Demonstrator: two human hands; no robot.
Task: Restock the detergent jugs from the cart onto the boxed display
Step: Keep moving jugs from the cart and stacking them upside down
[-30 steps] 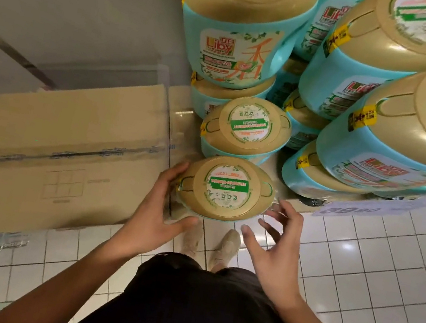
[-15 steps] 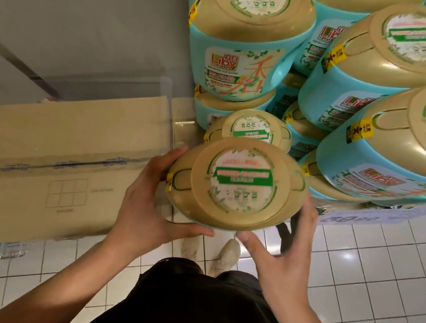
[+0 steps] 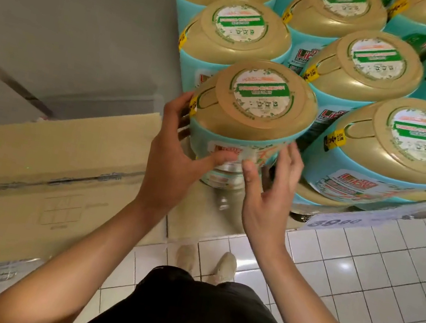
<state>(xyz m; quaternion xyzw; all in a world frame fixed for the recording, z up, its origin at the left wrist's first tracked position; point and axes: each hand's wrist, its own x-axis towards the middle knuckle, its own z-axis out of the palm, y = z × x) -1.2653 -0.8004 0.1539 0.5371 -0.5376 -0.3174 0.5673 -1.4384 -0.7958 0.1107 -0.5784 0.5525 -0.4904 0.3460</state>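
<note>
Head view. Over the last second the jug has come up from low near the floor to the level of the upper tier, at the near-left corner of the stack. Its gold cap now sits level with the neighbouring caps, just beside the jugs to its right and behind it. The left hand grips the jug's left side, fingers wrapped round it and thumb across the front label. The right hand lies against the lower right side, fingers spread and nearly straight, thumb on the label. It is supporting more than clamping. A lower jug shows directly beneath. We cannot tell whether the held jug's base already rests on it. The box stays to the left and the price tag near right. We judge the lift done and the placement nearly done. What remains is seating and squaring before letting go, and an off-centre base could tip it.
</note>
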